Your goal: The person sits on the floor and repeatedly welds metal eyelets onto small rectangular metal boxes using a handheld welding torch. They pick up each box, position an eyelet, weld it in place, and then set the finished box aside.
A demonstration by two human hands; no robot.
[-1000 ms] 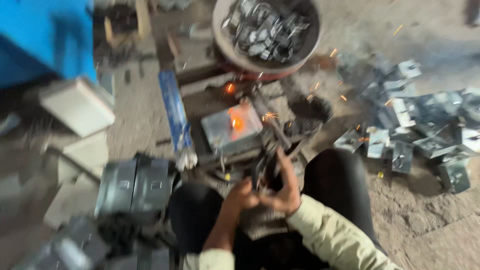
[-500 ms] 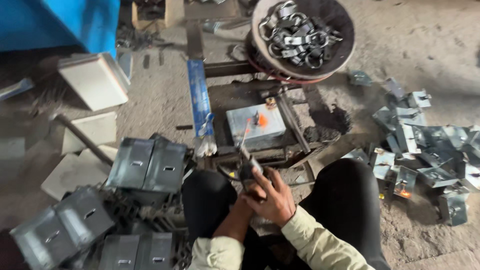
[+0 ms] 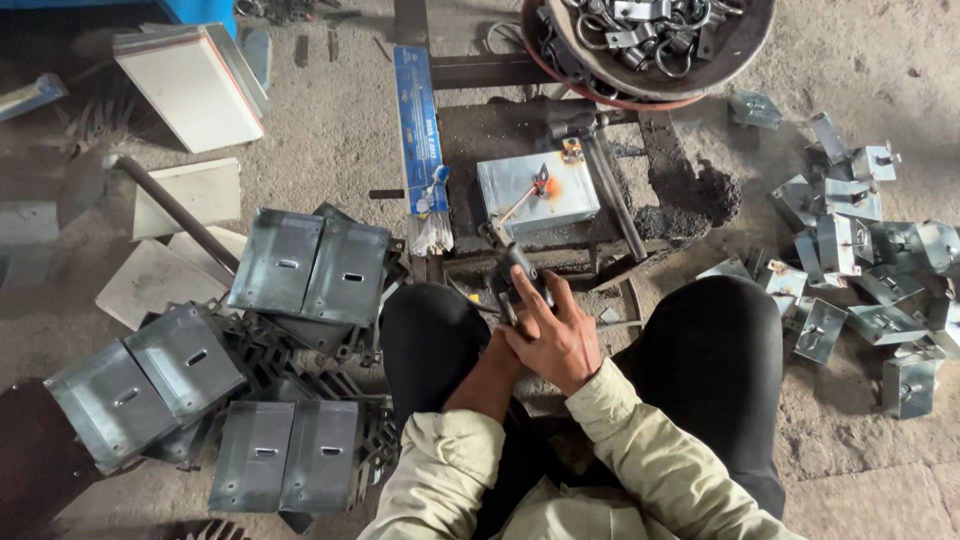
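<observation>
A: Head view: the right hand (image 3: 560,335) is clenched over the dark welding holder (image 3: 518,278). Its rod (image 3: 520,203) tip glows on the small steel box (image 3: 537,191).

B: And the left hand (image 3: 497,350)?

A: Mostly hidden under the right; I cannot tell its grip. I'd judge a steady tip on the seam matters most.

B: Landmarks?

A: Just left of the box lies the blue electrode packet (image 3: 419,132); beyond it, the pan of metal rings (image 3: 655,45).

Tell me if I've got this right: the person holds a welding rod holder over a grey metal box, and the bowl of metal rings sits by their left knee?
Not quite. The head view shows the bowl at the top, beyond the box, not by the knee. The right hand does hold the holder toward it.
</observation>
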